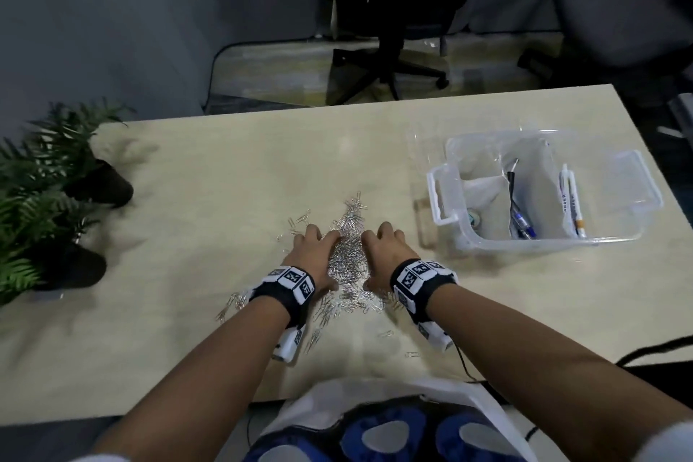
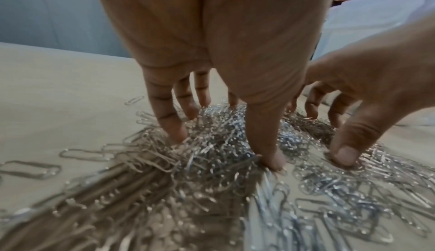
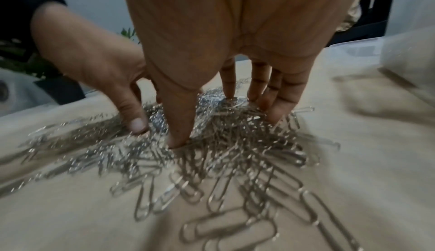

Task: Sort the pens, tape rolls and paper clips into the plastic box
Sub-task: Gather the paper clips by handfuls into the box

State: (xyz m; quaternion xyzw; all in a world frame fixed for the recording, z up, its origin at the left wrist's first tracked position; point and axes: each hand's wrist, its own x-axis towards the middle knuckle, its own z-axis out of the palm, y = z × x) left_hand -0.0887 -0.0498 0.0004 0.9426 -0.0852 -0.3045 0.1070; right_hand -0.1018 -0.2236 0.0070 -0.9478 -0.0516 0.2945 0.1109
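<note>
A heap of silver paper clips (image 1: 348,248) lies mid-table, with loose ones scattered toward me. My left hand (image 1: 309,246) and right hand (image 1: 382,246) stand on either side of the heap, a narrow gap between them. In the left wrist view the left fingers (image 2: 164,111) are straight with their tips down in the paper clips (image 2: 212,152). The right wrist view shows the right fingers (image 3: 280,97) the same way among the paper clips (image 3: 235,134). The clear plastic box (image 1: 438,195) stands at the right and holds pens (image 1: 521,216) and a tape roll (image 1: 473,217).
Two potted ferns (image 1: 56,180) stand at the table's left edge. A clear lid (image 1: 423,146) lies against the box's far-left side. An office chair (image 1: 390,49) stands beyond the table's far edge. A black cable (image 1: 656,349) crosses the near right corner.
</note>
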